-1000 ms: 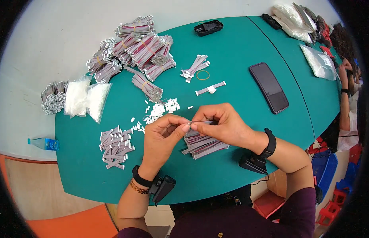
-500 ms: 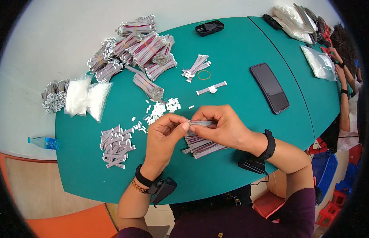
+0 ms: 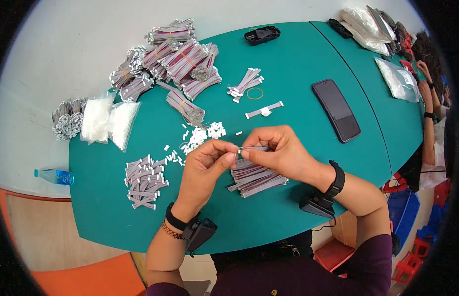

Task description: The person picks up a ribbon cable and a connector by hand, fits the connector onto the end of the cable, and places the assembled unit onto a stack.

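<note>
We hold one short grey ribbon strip (image 3: 253, 148) level between both hands, its long axis running from the left hand (image 3: 205, 165), fingertips pinched on its white end, to the right hand (image 3: 278, 150), fingers closed along its length.

**What the view keeps back**

The short grey ribbon piece (image 3: 253, 148) shows only as a sliver between the two hands; the right hand (image 3: 279, 153) covers most of its length, and its end at the left hand (image 3: 207, 167) is too small to make out. The stack of ribbon pieces (image 3: 256, 177) lies partly under both hands. A co-worker's arm (image 3: 428, 123) at the far right runs into the dark fisheye rim, the rest of that person cut off. The clear bags (image 3: 372, 24) at the desk's (image 3: 298, 64) far corner are bent and blurred by the rim, their contents unreadable. The water bottle (image 3: 54, 176) lies partly behind the desk's edge.
</note>
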`<action>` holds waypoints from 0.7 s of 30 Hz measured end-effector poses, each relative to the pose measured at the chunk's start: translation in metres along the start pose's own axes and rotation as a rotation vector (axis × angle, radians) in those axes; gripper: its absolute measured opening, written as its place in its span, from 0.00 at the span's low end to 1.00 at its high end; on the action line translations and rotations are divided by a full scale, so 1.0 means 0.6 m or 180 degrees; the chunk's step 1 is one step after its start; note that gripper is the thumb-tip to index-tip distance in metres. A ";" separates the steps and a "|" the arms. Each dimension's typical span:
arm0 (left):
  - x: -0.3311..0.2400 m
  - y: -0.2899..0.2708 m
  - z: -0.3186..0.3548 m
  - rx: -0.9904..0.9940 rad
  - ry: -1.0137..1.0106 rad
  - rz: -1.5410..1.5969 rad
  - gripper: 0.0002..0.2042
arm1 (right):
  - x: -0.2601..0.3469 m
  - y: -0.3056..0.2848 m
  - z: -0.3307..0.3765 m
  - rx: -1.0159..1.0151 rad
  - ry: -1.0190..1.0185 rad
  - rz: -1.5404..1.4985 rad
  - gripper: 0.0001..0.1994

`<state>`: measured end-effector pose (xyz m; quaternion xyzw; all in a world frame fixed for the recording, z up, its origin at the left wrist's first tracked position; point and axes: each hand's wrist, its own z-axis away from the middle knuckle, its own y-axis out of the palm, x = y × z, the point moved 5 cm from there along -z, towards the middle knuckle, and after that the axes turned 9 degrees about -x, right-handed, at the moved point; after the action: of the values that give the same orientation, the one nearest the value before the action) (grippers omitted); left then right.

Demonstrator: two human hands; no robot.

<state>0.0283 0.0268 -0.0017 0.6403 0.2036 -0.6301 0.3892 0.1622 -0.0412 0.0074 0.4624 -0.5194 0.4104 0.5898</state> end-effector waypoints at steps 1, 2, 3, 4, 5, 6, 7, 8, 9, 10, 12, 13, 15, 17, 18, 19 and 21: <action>-0.002 0.001 -0.001 -0.0026 -0.0031 0.0167 0.08 | -0.002 -0.001 -0.001 0.0005 0.0033 0.0001 0.03; -0.003 0.002 -0.002 -0.0025 -0.0032 0.0168 0.08 | -0.003 -0.002 -0.001 0.0004 0.0035 0.0001 0.03; -0.004 0.002 -0.002 -0.0048 -0.0063 0.0336 0.08 | -0.005 -0.003 -0.002 0.0007 0.0068 0.0003 0.03; -0.004 -0.001 -0.003 -0.0047 -0.0064 0.0336 0.08 | -0.003 -0.003 -0.002 0.0005 0.0069 0.0002 0.03; -0.001 -0.002 -0.003 0.0021 -0.0180 0.0341 0.09 | -0.003 -0.003 -0.002 0.0042 0.0113 0.0017 0.03; -0.001 -0.005 -0.003 0.0023 -0.0182 0.0341 0.09 | -0.002 -0.003 -0.002 0.0039 0.0114 0.0016 0.03; 0.002 -0.006 -0.003 0.0089 -0.0296 0.0345 0.10 | -0.002 -0.002 -0.002 0.0078 0.0157 0.0030 0.03; 0.002 -0.006 -0.002 0.0090 -0.0296 0.0344 0.10 | -0.003 -0.002 -0.002 0.0078 0.0156 0.0029 0.03; 0.002 -0.005 -0.002 0.0105 -0.0325 0.0408 0.10 | -0.004 0.000 -0.002 0.0106 0.0150 -0.0050 0.03; 0.003 -0.005 -0.001 0.0106 -0.0326 0.0407 0.10 | -0.005 0.000 -0.002 0.0104 0.0149 -0.0051 0.03; 0.005 -0.004 -0.001 0.0122 -0.0358 0.0471 0.10 | -0.005 0.002 -0.001 0.0130 0.0144 -0.0130 0.02; 0.005 -0.004 -0.001 0.0144 -0.0353 0.0514 0.10 | -0.005 0.003 0.000 0.0156 0.0180 -0.0129 0.02; 0.007 -0.004 -0.001 0.0165 -0.0349 0.0556 0.10 | -0.002 0.004 0.001 0.0181 0.0216 -0.0129 0.02; 0.007 -0.003 0.000 0.0136 -0.0351 0.0558 0.10 | -0.002 0.003 0.001 0.0179 0.0207 -0.0125 0.02; 0.007 -0.003 0.000 0.0137 -0.0352 0.0557 0.10 | -0.003 0.003 0.001 0.0178 0.0207 -0.0126 0.02; 0.007 -0.003 0.000 0.0108 -0.0353 0.0559 0.10 | -0.003 0.003 0.001 0.0176 0.0197 -0.0122 0.02; 0.007 -0.003 0.000 0.0092 -0.0363 0.0552 0.10 | -0.005 0.003 0.001 0.0188 0.0218 -0.0128 0.02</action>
<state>0.0273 0.0268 -0.0062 0.6242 0.1159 -0.6323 0.4440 0.1598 -0.0416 0.0046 0.4757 -0.4772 0.4292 0.6015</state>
